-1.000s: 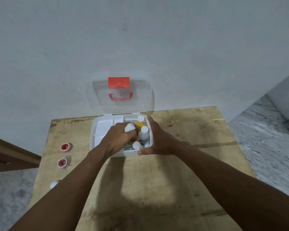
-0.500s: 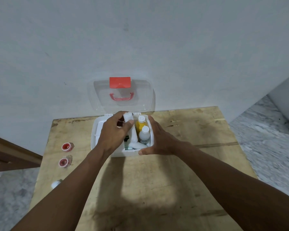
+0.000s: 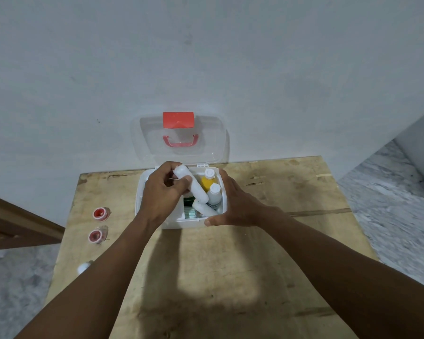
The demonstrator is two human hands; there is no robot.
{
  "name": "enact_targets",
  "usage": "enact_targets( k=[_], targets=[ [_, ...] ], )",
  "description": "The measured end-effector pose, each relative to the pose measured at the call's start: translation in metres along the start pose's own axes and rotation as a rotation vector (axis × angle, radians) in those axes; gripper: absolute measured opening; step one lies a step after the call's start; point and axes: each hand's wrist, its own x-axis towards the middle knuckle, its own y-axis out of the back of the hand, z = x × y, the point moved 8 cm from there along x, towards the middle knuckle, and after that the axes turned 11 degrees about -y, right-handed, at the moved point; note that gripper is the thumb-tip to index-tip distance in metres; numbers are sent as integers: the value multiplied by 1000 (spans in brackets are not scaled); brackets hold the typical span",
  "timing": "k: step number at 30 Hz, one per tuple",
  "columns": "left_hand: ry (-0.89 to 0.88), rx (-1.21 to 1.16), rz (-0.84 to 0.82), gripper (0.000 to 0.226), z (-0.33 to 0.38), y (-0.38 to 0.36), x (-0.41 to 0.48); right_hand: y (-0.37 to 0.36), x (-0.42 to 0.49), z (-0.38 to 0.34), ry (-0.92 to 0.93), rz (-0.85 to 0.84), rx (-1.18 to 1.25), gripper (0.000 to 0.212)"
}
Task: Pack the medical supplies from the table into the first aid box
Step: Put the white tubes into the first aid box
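Observation:
The white first aid box [image 3: 142, 192] stands open at the table's far edge, its clear lid [image 3: 216, 143] with a red latch leaning on the wall. My left hand [image 3: 162, 194] grips a long white bottle [image 3: 196, 188], tilted over the box's middle. My right hand [image 3: 233, 204] holds the box's right front corner. Inside stand a yellow bottle [image 3: 206, 183] and a white-capped bottle [image 3: 214, 195]; another white bottle [image 3: 205, 209] lies near the front beside green packets [image 3: 190, 212]. The box's left half is hidden by my left hand.
Two small red-capped containers [image 3: 100, 213] [image 3: 96, 236] and a small white object [image 3: 83, 267] sit along the left edge of the wooden table [image 3: 230, 277]. A grey wall rises just behind the box. Marble floor shows on both sides.
My left hand has lifted the long white bottle up from among the box's contents and tilted it over the box. My right hand stays on the box's corner.

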Motion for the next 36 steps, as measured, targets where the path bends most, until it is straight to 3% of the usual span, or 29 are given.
enact_targets(
  k=[6, 10, 14, 19, 25, 31, 36],
  targets=[
    [-188, 356, 76, 16, 14, 12, -3, 0, -2, 0, 1, -22, 3, 127],
    [-336, 488, -136, 15, 19, -11, -7, 1, 0, -1, 2, -8, 9, 128],
    [-349, 659, -290, 28, 17, -28, -11, -1, 0, 0, 8, -20, 0, 130],
    [-203, 582, -228, 16, 15, -21, -8, 0, 0, -1, 23, -20, 2, 128],
    [-88, 469, -234, 20, 4, -20, -7, -1, 2, 0, 17, -6, 12, 129],
    [-147, 539, -400, 29, -3, -36, -13, 1, -2, 0, 19, -20, 29, 125],
    [-221, 611, -524, 22, -1, -49, -19, 0, -1, -2, 34, -17, 34, 123]
  ],
)
